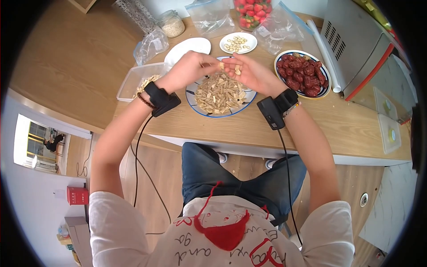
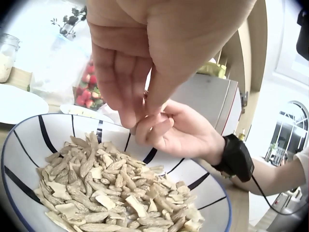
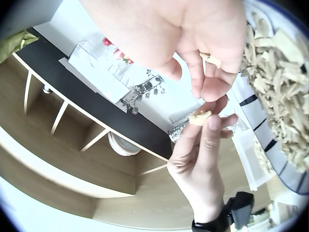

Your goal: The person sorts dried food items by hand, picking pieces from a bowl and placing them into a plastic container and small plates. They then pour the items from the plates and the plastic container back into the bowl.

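Slice (image 3: 199, 119), long axis crosswise to the gripping thumb, sits pinched in my left hand (image 1: 189, 69) over the plate's (image 2: 29, 135) far edge; my right hand (image 1: 254, 74), palm up, loosely carries pieces (image 1: 238, 70). Shirt (image 1: 178, 244) lettering includes "and".

There are two bare hands (image 1: 189, 71), one striped, blue-rimmed white dish (image 2: 29, 145), its dried tan slivers (image 1: 220, 95) too many to count, one blue-rimmed plate (image 1: 325, 91) of red dates (image 1: 304, 75), two plain white plates (image 1: 193, 46), three clear plastic bags (image 1: 211, 22), one clear box (image 1: 126, 89) and one glass jar (image 1: 172, 27).
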`<state>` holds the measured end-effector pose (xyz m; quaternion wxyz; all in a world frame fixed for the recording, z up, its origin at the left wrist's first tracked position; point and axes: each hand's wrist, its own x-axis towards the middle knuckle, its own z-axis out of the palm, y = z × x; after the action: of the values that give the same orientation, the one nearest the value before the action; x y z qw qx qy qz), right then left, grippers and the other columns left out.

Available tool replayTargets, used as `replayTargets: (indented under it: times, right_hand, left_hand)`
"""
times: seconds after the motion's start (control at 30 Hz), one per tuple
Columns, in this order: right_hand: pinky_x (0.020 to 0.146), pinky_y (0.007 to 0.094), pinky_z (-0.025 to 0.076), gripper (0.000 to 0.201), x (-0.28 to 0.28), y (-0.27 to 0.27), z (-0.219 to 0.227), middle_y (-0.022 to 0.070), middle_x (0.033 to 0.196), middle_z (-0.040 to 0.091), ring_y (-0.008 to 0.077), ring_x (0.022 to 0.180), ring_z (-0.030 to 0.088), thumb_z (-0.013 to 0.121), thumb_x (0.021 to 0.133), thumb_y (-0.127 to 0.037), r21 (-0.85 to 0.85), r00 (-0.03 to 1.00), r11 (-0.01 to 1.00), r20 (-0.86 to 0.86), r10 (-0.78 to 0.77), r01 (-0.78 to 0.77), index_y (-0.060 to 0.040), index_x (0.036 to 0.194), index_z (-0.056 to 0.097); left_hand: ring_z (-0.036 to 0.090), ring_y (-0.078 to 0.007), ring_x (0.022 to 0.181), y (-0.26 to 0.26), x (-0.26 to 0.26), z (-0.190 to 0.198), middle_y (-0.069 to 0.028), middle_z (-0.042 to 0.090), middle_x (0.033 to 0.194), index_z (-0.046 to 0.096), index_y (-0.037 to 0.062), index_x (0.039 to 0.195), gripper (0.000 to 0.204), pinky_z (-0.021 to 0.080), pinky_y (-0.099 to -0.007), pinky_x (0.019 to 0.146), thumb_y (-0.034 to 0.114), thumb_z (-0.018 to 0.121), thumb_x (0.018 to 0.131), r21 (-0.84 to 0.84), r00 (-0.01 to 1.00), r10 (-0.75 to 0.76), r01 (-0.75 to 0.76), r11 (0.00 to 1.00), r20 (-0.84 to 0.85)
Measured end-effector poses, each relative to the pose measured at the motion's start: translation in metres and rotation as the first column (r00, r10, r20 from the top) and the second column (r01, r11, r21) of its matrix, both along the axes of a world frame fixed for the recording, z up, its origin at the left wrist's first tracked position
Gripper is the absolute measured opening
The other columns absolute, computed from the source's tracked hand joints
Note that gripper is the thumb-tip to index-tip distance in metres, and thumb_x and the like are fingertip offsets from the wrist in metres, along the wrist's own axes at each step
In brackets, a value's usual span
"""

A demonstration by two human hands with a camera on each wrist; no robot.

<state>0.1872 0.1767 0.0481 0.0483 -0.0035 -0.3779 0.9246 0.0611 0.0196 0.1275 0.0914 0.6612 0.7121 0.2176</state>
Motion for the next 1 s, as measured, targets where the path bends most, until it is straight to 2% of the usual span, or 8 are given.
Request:
replayTargets:
  times: [0.1, 0.2, 0.3, 0.4, 0.5, 0.6, 0.73, 1.0]
  right_hand:
    - [0.099, 0.0303, 0.042, 0.049, 0.002, -0.006, 0.005, 0.0181, 0.112, 0.050, 0.0241, 0.110, 0.050, 0.039, 0.098, -0.033, -0.066, 0.999, 0.997, 0.032, 0.044, -0.042, 0.0128, 0.115, 0.046]
    - [0.105, 0.0331, 0.038, 0.052, 0.003, -0.011, 0.006, 0.0211, 0.119, 0.047, 0.0277, 0.117, 0.046, 0.034, 0.099, -0.033, -0.150, 0.995, 0.983, -0.036, 0.097, -0.101, 0.0149, 0.117, 0.042]
    - [0.106, 0.0332, 0.037, 0.051, 0.005, -0.013, 0.008, 0.0217, 0.122, 0.044, 0.0279, 0.118, 0.044, 0.030, 0.100, -0.031, -0.175, 0.999, 0.984, -0.011, 0.037, -0.039, 0.0154, 0.120, 0.038]
    - [0.107, 0.0329, 0.036, 0.049, 0.002, -0.007, 0.003, 0.0227, 0.123, 0.043, 0.0281, 0.121, 0.042, 0.030, 0.100, -0.028, -0.258, 0.998, 0.964, -0.044, 0.049, -0.059, 0.0157, 0.122, 0.036]
    - [0.107, 0.0320, 0.035, 0.048, 0.002, -0.007, 0.003, 0.0229, 0.124, 0.042, 0.0280, 0.122, 0.041, 0.031, 0.100, -0.025, -0.300, 0.995, 0.951, -0.038, -0.095, 0.079, 0.0156, 0.124, 0.034]
    - [0.107, 0.0313, 0.035, 0.046, 0.004, -0.009, 0.006, 0.0224, 0.124, 0.043, 0.0274, 0.121, 0.042, 0.033, 0.100, -0.024, -0.356, 0.992, 0.928, -0.025, -0.123, 0.106, 0.0150, 0.125, 0.034]
    - [0.107, 0.0313, 0.035, 0.046, 0.005, -0.008, 0.005, 0.0213, 0.124, 0.043, 0.0271, 0.121, 0.042, 0.034, 0.099, -0.024, -0.353, 0.993, 0.931, -0.028, -0.111, 0.094, 0.0142, 0.125, 0.036]
    - [0.106, 0.0314, 0.036, 0.044, 0.002, -0.009, 0.002, 0.0192, 0.121, 0.045, 0.0260, 0.118, 0.044, 0.035, 0.099, -0.025, -0.304, 0.995, 0.949, -0.025, -0.100, 0.088, 0.0120, 0.124, 0.038]
  left_hand:
    - [0.062, -0.0139, 0.065, 0.003, -0.002, 0.006, -0.0090, 0.066, 0.080, 0.066, 0.0003, 0.098, 0.020, 0.049, -0.0265, 0.062, 0.014, 0.064, 0.083, 0.094, 0.988, 0.088, -0.076, 0.993, -0.129]
    - [0.062, -0.0252, 0.068, 0.007, 0.013, 0.011, -0.0093, 0.066, 0.084, 0.064, 0.0052, 0.103, 0.030, 0.048, -0.0331, 0.064, 0.026, 0.065, 0.081, 0.118, 0.986, 0.098, -0.082, 0.990, -0.134]
    - [0.062, -0.0267, 0.071, 0.006, 0.019, 0.010, -0.0092, 0.066, 0.086, 0.062, 0.0061, 0.104, 0.030, 0.049, -0.0347, 0.064, 0.026, 0.064, 0.081, 0.164, 0.965, 0.165, -0.132, 0.978, -0.204]
    - [0.062, -0.0274, 0.072, 0.000, 0.015, 0.008, -0.0084, 0.066, 0.084, 0.063, 0.0064, 0.097, 0.025, 0.049, -0.0357, 0.065, 0.024, 0.064, 0.080, 0.081, 0.941, 0.220, -0.206, 0.975, -0.258]
    - [0.062, -0.0271, 0.077, -0.009, 0.022, 0.003, -0.0081, 0.065, 0.088, 0.063, 0.0062, 0.095, 0.021, 0.048, -0.0356, 0.067, 0.021, 0.063, 0.080, -0.080, 0.971, 0.146, -0.163, 0.983, -0.187]
    - [0.061, -0.0268, 0.083, -0.011, 0.036, -0.009, -0.0085, 0.062, 0.092, 0.063, 0.0069, 0.095, 0.021, 0.048, -0.0358, 0.071, 0.016, 0.065, 0.077, -0.133, 0.972, -0.150, 0.127, 0.983, -0.179]
    - [0.059, -0.0269, 0.086, -0.003, 0.037, -0.025, -0.0080, 0.060, 0.093, 0.063, 0.0067, 0.096, 0.023, 0.048, -0.0383, 0.078, 0.008, 0.067, 0.074, -0.073, 0.852, -0.449, 0.447, 0.892, -0.271]
    - [0.060, -0.0260, 0.080, 0.008, 0.025, -0.027, -0.0079, 0.062, 0.081, 0.062, 0.0058, 0.095, 0.019, 0.047, -0.0357, 0.072, 0.005, 0.064, 0.076, -0.177, 0.921, -0.378, 0.358, 0.917, -0.096]
